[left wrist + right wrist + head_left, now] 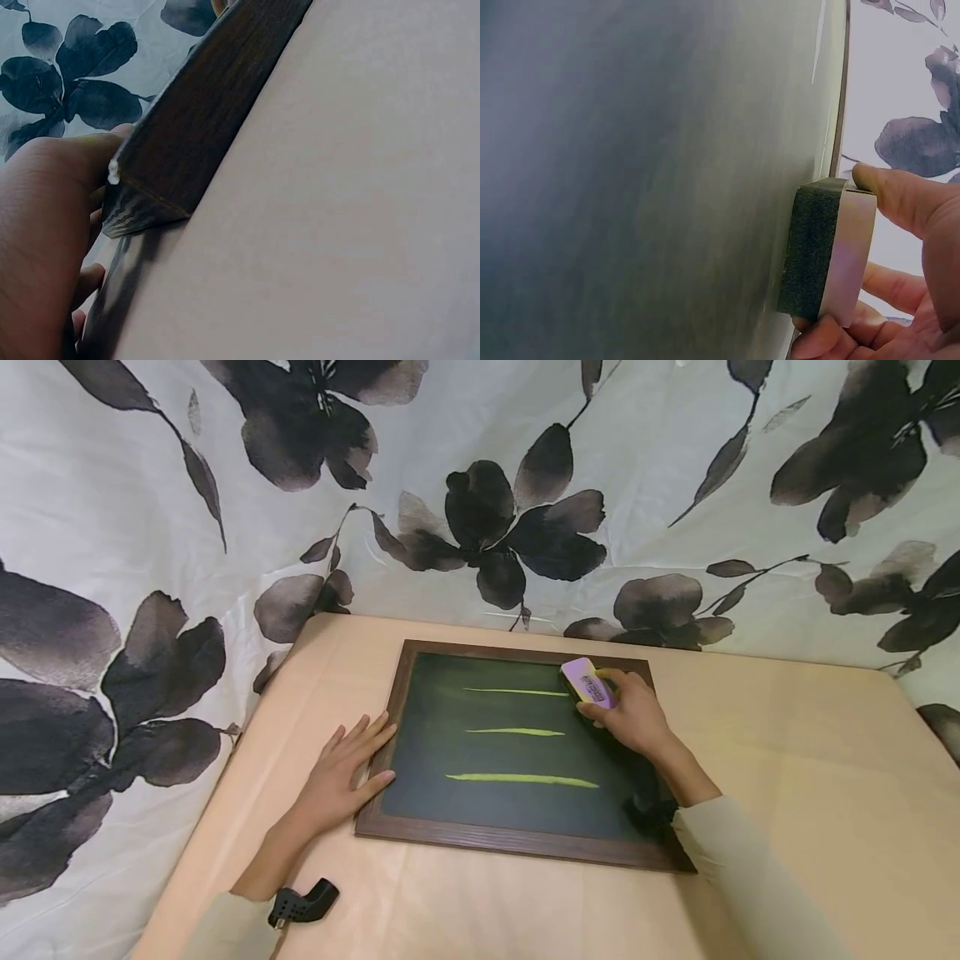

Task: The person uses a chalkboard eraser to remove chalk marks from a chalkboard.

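A small chalkboard (510, 810) in a dark brown wooden frame (525, 850) lies on the table, with three yellow-green chalk lines (517, 732) across it. At its upper right my right hand (633, 710) grips a board eraser (587, 683) with a purple top and yellow edge. In the right wrist view the dark felt side of the eraser (810, 251) faces the board, thumb and fingers on its two ends. My left hand (345, 777) rests at the frame's left side, fingers spread and fingertips on the wood.
The board lies on a pale wood-toned table (787, 760). Behind and to the left hangs a white cloth (420, 435) printed with dark flowers. A black wrist device (303, 903) sits by the left sleeve.
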Available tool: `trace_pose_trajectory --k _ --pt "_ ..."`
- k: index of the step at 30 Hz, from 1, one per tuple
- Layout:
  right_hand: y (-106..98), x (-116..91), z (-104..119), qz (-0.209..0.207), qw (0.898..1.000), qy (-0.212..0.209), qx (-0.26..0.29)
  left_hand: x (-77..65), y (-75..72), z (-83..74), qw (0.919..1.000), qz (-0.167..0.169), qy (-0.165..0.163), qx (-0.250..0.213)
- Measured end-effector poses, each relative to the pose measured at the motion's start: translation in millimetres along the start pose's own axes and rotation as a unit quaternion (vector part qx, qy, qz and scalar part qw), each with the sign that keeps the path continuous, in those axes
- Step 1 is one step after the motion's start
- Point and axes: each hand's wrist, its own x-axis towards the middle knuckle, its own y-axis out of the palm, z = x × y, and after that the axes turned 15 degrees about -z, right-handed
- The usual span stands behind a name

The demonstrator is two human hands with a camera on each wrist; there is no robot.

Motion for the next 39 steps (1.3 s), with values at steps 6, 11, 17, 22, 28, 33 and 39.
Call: trace_pose_trajectory --k 6,11,17,22,28,33,39 --pt "4 1 6 -0.003 1.0 -0.009 -0.007 1.2 1.0 -2.1 1.0 0.0 -0.002 0.001" --pt "13 4 15 0.005 1.0 -0.011 0.0 1.2 -1.3 -0.6 1.0 0.003 -0.004 0.004" --pt "26 9 32 0.013 1.0 -0.016 0.011 0.9 -2.4 1.6 1.0 0.0 -0.005 0.004" --pt "38 13 47 0.025 0.999 -0.016 0.02 1.3 -2.0 2.9 1.0 -0.003 -0.005 0.002" --pt "50 17 62 0.033 0.999 -0.021 0.03 3.9 -1.7 2.7 1.0 -0.002 -0.002 0.001" --pt "59 19 74 0.037 0.998 -0.028 0.032 5.6 -2.1 2.3 1.0 0.001 -0.003 0.001" --pt "69 22 92 0.042 0.998 -0.026 0.038 7.7 -2.7 2.1 1.0 0.003 -0.001 0.002"
